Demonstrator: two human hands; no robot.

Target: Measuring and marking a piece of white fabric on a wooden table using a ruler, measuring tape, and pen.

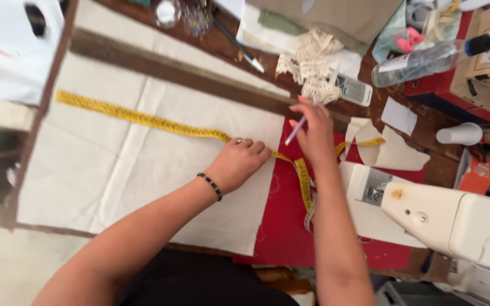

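Left hand (238, 161): pressing down on the yellow tape measure (143, 119) near the right edge of the cream cloth (114, 170), fingers curled together, knuckles up, pinning the tape flat; wearing a ring and a dark bead bracelet (211, 185) at the wrist.
Right hand (313, 133): hovering just past the cloth's edge over the red mat (282, 221), fingers pinched on a thin white pencil (296, 131), tip pointing down toward the tape.
Tape measure: lying stretched across the cloth from upper left toward the left hand, then trailing off the cloth, looping over the red mat and under the right forearm.
Cloth: lying spread flat on the wooden table (211, 42), creased in squares.
Sewing machine (449, 218): standing at the right, near the right forearm.
Lace trim (313, 71): lying heaped beyond the right hand, beside a small grey calculator (354, 89).
Plastic bottle (426, 59): lying on its side at the upper right.
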